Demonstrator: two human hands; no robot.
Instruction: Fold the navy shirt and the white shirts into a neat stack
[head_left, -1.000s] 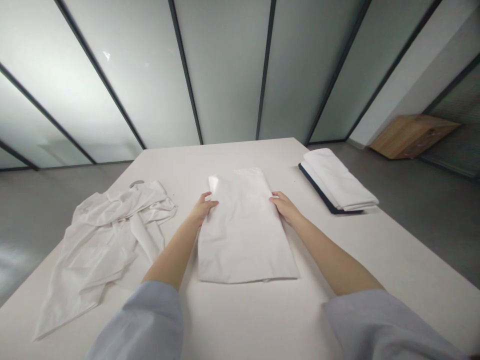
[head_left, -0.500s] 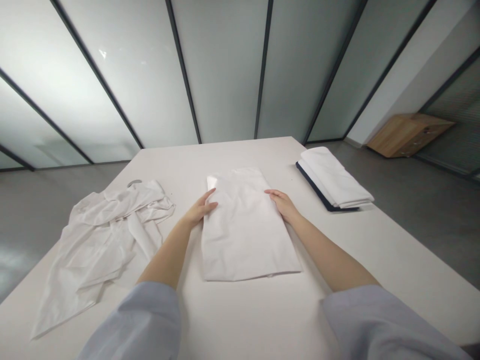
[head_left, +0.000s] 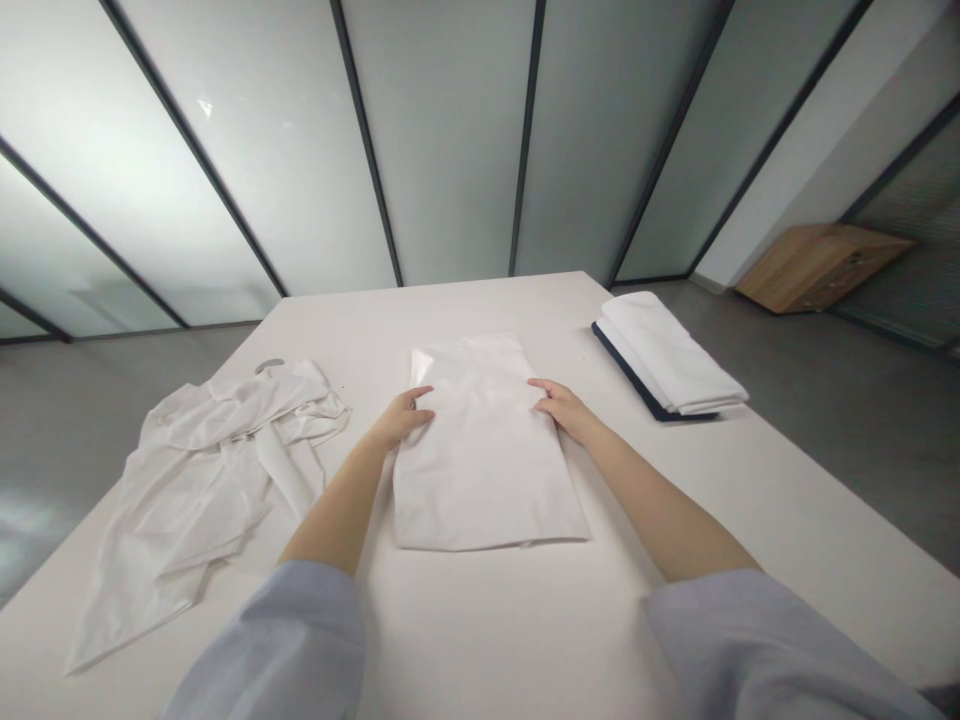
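A folded white cloth (head_left: 487,470) lies flat on the white table (head_left: 480,640) before me, roughly rectangular with slight wrinkles. Near its far left corner is a glossy patch. My left hand (head_left: 401,418) grips the left edge, thumb and forefinger on top. On the opposite edge, my right hand (head_left: 568,412) holds the cloth the same way, thumb and forefinger showing. The other fingers of both hands are mostly hidden at the sides.
To the left lies a crumpled white garment (head_left: 217,480) with a grey curved piece (head_left: 268,366) at its far end. On the right, folded white cloth (head_left: 667,350) rests on a dark folded piece (head_left: 637,378). A wooden cabinet (head_left: 817,268) stands beyond.
The near end of the folded cloth has shifted left and slightly away from me, so it lies straighter. My right thumb now shows on top of its edge.
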